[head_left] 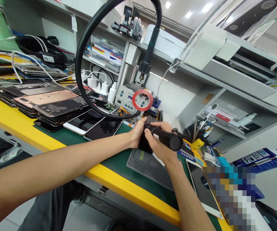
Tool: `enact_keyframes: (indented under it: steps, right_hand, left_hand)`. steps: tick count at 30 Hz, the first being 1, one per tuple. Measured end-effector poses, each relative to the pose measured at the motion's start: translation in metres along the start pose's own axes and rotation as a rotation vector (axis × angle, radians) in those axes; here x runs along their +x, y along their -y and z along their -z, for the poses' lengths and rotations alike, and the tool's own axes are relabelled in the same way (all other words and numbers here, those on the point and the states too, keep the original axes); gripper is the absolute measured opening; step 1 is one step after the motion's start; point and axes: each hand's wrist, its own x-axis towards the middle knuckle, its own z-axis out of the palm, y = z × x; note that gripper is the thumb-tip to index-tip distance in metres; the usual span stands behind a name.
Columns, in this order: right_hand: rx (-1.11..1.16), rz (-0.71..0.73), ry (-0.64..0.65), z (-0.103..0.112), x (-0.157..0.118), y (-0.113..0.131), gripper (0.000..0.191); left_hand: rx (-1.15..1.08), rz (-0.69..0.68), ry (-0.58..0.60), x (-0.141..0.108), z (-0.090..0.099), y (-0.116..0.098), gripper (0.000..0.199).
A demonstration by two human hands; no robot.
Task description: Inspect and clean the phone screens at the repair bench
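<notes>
My right hand is wrapped round a thick black cylindrical tool, whose round end faces me; its working end is hidden, so its exact kind does not show. With my left hand I grip a dark phone by its left side. The tool lies over the phone, and my right fingers cover part of it. Beneath both hands is a grey perforated pad on the green mat.
Stacked phone screens and tablets lie to the left. A hot-air station with a thick black hose and red tape roll stands behind. A white tablet lies at right, near a blurred-out area.
</notes>
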Motion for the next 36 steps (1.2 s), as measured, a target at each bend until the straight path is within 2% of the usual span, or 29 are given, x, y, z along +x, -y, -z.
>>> enact_keyframes:
  steps: [8, 36]
  right_hand:
    - [0.009, 0.003, 0.002, -0.0004, 0.0014, -0.0003, 0.019]
    - [0.012, 0.020, 0.011, -0.0001, -0.0001, -0.0015, 0.019]
  left_hand:
    - [-0.034, 0.001, 0.019, 0.0055, 0.0029, 0.0007, 0.056]
    - [0.002, -0.027, 0.005, -0.0021, -0.0012, 0.0011, 0.059]
